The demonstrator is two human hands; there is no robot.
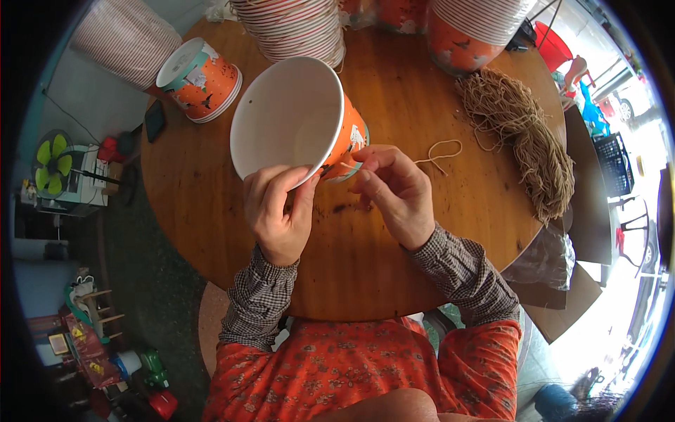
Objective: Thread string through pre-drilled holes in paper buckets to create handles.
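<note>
Two hands pinch: left hand (pixel 278 207) the paper bucket (pixel 292 116) rim, right hand (pixel 394 190) a string (pixel 441 150).

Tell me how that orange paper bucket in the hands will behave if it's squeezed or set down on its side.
The paper bucket looks thin-walled and empty, so probably light and easy to dent where the left hand pinches its rim. Its round, tapered body would likely roll in a curve on the wooden table. The cord at the right hand looks limp, offering little resistance.
</note>
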